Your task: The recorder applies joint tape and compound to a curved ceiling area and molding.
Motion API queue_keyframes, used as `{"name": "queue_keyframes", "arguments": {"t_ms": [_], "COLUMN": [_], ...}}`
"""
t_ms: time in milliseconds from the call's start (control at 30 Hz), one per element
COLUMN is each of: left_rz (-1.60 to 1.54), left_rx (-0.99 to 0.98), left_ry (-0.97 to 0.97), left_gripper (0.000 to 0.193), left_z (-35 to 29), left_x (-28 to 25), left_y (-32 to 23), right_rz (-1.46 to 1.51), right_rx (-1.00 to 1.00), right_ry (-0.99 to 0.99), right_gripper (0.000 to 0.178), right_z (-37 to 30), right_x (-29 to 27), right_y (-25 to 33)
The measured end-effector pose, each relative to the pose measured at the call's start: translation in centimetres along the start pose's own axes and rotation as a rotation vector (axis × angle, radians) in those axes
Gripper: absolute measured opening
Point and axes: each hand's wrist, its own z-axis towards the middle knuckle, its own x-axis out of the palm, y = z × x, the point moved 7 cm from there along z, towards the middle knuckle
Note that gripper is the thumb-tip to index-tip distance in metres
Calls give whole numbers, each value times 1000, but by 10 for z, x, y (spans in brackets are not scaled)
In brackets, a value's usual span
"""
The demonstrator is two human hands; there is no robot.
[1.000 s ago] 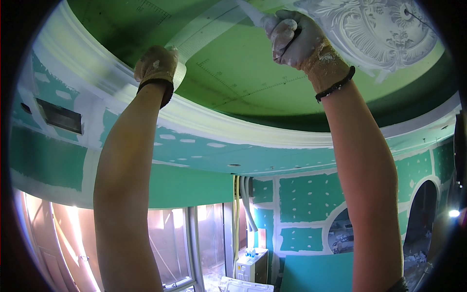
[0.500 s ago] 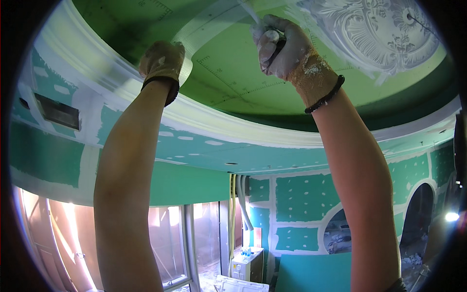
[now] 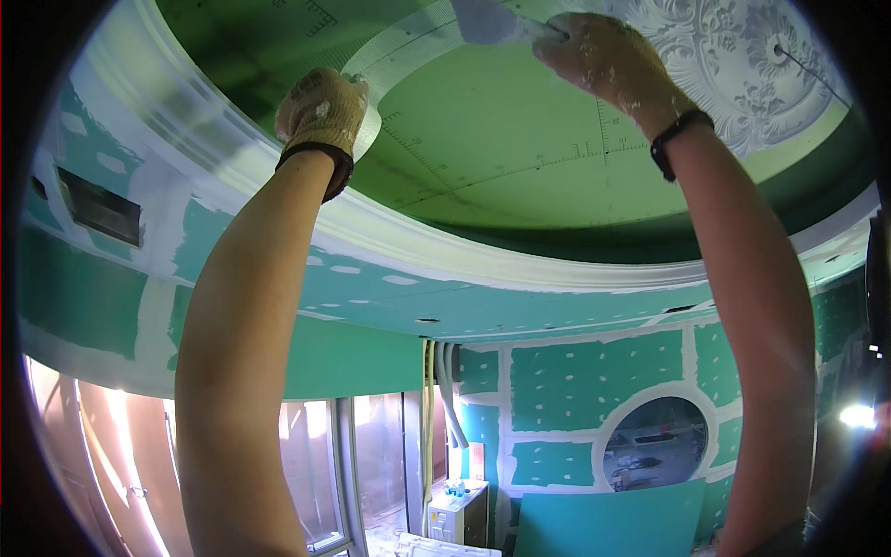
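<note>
Two hands: both raised overhead in pale, dust-marked knitted gloves [image 3: 320, 100].
Left hand [image 3: 325, 110]: fingers curled in firmly at the lower end of the white, curved strip of mesh tape [image 3: 408, 42]; the palm side is hidden, so whether a roll sits inside cannot be confirmed.
Right hand [image 3: 611, 70]: closed around the handle of the pale grey, broad-bladed putty knife [image 3: 484, 20].
Mesh tape: runs in an arc over the green, smooth ceiling board [image 3: 501, 121], from the left hand up toward the blade, within the ring of white, stepped cornice moulding [image 3: 548, 265].
Blade: overlaps the tape in this view; firm contact with the surface cannot be verified.
Tension: judged best light and even, as the strip follows a bend and a hard pull would likely pucker its inner edge.
Blade angle: a low, flat pass is advised; a steep corner could snag the mesh.
Stroke: short passes along the arc, pressing out ripples, are judged safer than one long sweep.
Clearance: the white, relief-patterned plaster medallion [image 3: 733, 74] lies near the right hand; its raised edge is best kept untouched.
</note>
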Motion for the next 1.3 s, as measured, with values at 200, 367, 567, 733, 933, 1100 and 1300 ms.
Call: {"name": "queue_keyframes", "arguments": {"t_ms": [200,367,567,733,933,1100,1300], "left_rz": [-27,-27,-32,-45,-19,53,-4], "left_rx": [-33,-45,-53,-110,-67,-108,-92], "left_ry": [40,7,77,185,59,58,123], "left_gripper": [47,50,50,56,58,58,57], "left_z": [-3,-4,-4,-13,-9,-6,-13], "left_x": [0,1,0,-2,12,12,9], "left_y": [3,18,8,16,17,29,14], "right_rz": [-503,-300,-655,-432,-621,-714,-43], "right_rx": [-221,-366,-593,-23,-511,-597,134], "right_ry": [129,-32,7,186,64,-29,133], "right_gripper": [39,12,19,22,20,54,22], "right_z": [24,6,-8,-7,-17,-41,-26], "right_x": [-2,-28,-60,-82,-93,-95,-62], "right_y": [-52,-67,-102,-102,-138,-109,-94]}}
